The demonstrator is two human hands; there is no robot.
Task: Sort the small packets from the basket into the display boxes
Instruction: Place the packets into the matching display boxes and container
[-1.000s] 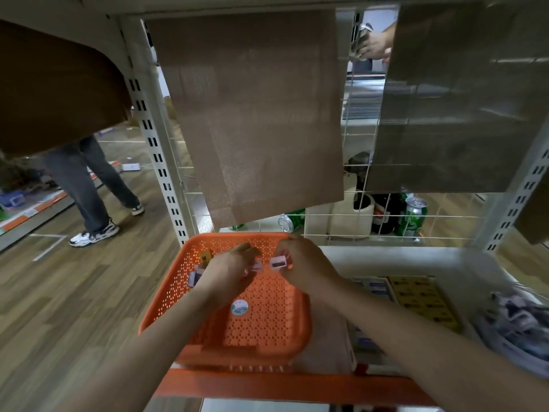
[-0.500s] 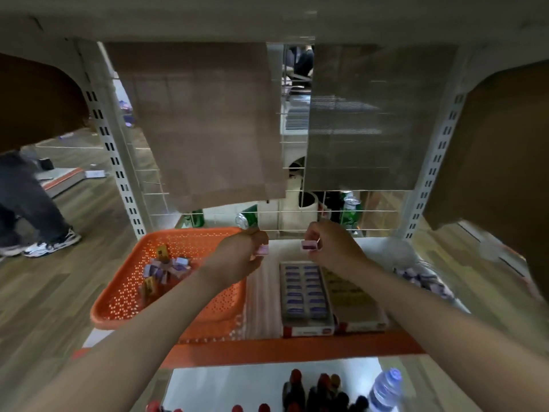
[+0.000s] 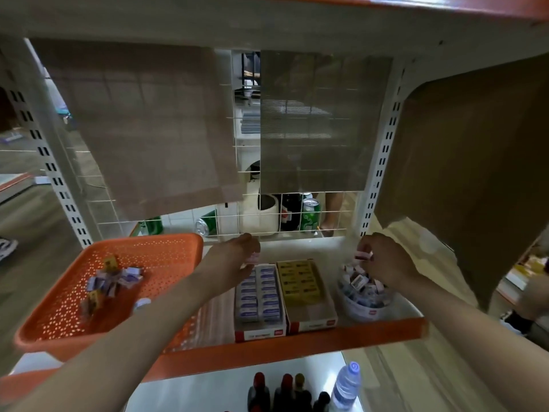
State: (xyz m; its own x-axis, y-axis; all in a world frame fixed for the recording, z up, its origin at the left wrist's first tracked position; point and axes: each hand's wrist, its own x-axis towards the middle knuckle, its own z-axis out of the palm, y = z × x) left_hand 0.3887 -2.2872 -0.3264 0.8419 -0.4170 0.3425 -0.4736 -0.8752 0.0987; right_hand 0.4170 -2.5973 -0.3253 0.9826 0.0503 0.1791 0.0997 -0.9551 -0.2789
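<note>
An orange perforated basket [image 3: 166, 251] sits at the left of the shelf with several small packets [image 3: 114, 279] lying in it. My left hand [image 3: 234, 260] pinches a small pink-white packet [image 3: 254, 257] above the far end of the display box of purple packets [image 3: 261, 292]. Beside that box stands a display box of yellow packets [image 3: 300, 281]. My right hand [image 3: 383, 260] pinches a small dark-and-white packet [image 3: 363, 255] above a round tub [image 3: 364, 304] heaped with similar packets at the right.
A white wire grid [image 3: 267, 221] backs the shelf, with green cans and a white container behind it. Brown mesh sheets hang above. The orange shelf lip [image 3: 297, 346] runs along the front. Bottles [image 3: 285, 391] stand on the shelf below. A person's shoe shows at far left.
Both hands left the basket, each carrying a packet, and moved right. The left one is now over the purple box, the right one over the round tub.
</note>
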